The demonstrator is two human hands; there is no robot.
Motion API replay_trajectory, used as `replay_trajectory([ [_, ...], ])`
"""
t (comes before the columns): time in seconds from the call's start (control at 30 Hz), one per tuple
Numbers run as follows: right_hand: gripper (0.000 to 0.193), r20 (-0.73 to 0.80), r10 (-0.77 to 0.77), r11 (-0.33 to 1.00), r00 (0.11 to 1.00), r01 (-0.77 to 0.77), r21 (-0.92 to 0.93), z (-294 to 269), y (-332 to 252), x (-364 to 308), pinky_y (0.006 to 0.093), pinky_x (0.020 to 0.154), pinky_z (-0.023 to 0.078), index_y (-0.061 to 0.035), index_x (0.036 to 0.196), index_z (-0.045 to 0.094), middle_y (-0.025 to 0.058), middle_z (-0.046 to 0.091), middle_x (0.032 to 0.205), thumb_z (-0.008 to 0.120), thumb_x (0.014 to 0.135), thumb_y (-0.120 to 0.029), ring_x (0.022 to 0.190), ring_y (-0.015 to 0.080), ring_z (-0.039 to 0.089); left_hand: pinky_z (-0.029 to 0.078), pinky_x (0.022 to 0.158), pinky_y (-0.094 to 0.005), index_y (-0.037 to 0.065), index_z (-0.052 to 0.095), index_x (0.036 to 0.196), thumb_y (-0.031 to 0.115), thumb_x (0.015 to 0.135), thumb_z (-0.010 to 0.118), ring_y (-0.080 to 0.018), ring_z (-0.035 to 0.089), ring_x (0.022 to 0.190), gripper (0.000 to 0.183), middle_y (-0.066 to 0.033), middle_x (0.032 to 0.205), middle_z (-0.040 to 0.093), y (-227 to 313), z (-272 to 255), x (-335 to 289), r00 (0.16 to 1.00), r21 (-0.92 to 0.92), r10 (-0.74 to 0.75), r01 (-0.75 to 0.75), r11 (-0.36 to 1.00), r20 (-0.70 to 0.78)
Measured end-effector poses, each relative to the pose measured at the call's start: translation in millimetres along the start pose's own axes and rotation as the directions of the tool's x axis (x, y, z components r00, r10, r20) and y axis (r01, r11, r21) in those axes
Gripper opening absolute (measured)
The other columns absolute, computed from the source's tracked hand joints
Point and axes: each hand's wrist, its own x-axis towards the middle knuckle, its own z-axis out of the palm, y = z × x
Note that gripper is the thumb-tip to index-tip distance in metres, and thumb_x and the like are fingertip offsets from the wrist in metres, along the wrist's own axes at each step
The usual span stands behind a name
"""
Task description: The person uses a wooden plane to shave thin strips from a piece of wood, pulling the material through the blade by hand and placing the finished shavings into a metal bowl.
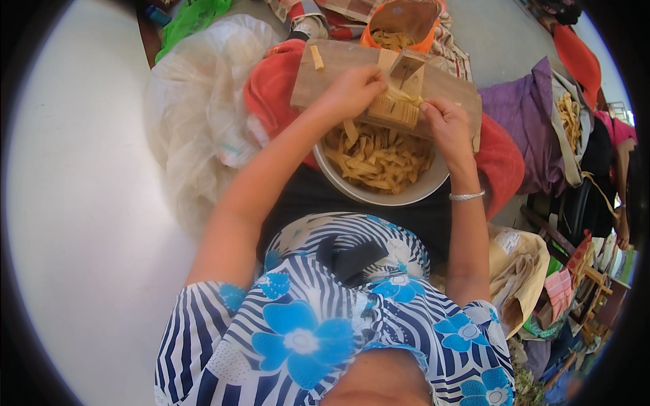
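A wooden board [453, 91] lies across my lap, with a paler wooden block [394, 112] at its middle and an upright flat piece [408, 65] on it. My left hand [355, 93] pinches one end of a thin pale yellowish strip [404, 99] just left of the block. On the other side my right hand [445, 123], with a bracelet at its wrist, pinches the strip's other end. The strip spans between my fingers in front of the upright piece. Below the board sits a metal basin [389, 199] holding many tan strips [379, 162].
An orange container [433, 20] with more strips stands beyond the board. A small yellowish piece [316, 58] lies on the board's left end. Crumpled translucent plastic [210, 101] is at left, red cloth [504, 159] under the board. Right: a purple-sided sack [525, 108] and brown paper bag [521, 271].
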Motion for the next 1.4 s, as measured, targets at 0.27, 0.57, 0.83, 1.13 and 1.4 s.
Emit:
replay_trajectory([
  [0.27,0.013,0.003,-0.034,0.958,0.999,0.033,-0.284,-15,7,-12,0.0331,0.066,0.047,0.0000,0.091,0.064,0.0166,0.063,0.078,0.058,0.087,-0.011,0.070,0.0280,0.061,0.047,0.067,-0.0318,-0.001,0.060,0.088,0.016,0.087,0.058,-0.0156,0.058,0.072,0.018,-0.0087,0.075,0.062,-20,-4,1,0.977,0.368,0.069,0.011,0.930,-0.204],
  [0.57,0.015,-0.148,-0.573,0.762,0.806,0.458,-0.458,6,-55,-41,0.0391,0.071,0.047,-0.0064,0.097,0.065,0.0137,0.065,0.087,0.063,0.084,-0.013,0.080,0.0298,0.061,0.042,0.049,-0.0247,0.001,0.059,0.087,0.017,0.092,0.055,-0.0088,0.052,0.055,0.017,-0.0027,0.065,0.056,51,30,-59,0.980,-0.365,-0.143,0.185,0.912,0.138],
  [0.83,0.017,0.126,0.018,0.984,0.992,0.005,-0.181,-10,-60,-63,0.0344,0.056,0.044,0.0007,0.080,0.061,0.0157,0.055,0.065,0.060,0.088,-0.015,0.055,0.0252,0.051,0.046,0.059,-0.0345,0.003,0.063,0.085,0.020,0.088,0.059,-0.0264,0.059,0.063,0.018,-0.0145,0.076,0.063,56,7,-85,0.965,0.035,0.141,-0.153,0.988,0.219],
  [1.13,0.032,0.108,-0.582,0.448,0.806,0.206,0.870,-29,-146,-106,0.0230,0.056,0.041,0.0022,0.110,0.061,0.0031,0.057,0.071,0.061,0.092,-0.024,0.060,0.0139,0.051,0.047,0.073,-0.0247,-0.006,0.062,0.102,0.016,0.088,0.061,-0.0132,0.062,0.087,0.026,-0.0113,0.094,0.066,166,-17,-115,0.864,-0.396,0.417,-0.292,0.871,0.281],
  [1.4,0.029,-0.291,-0.255,0.958,0.922,0.199,-0.206,19,-47,-58,0.0288,0.061,0.047,-0.0098,0.112,0.067,0.0097,0.063,0.075,0.061,0.084,-0.006,0.063,0.0197,0.059,0.042,0.058,-0.0247,0.000,0.059,0.104,0.010,0.091,0.054,-0.0071,0.048,0.066,0.017,0.0025,0.072,0.052,68,56,-80,0.977,-0.651,-0.064,0.185,0.736,0.205],
])
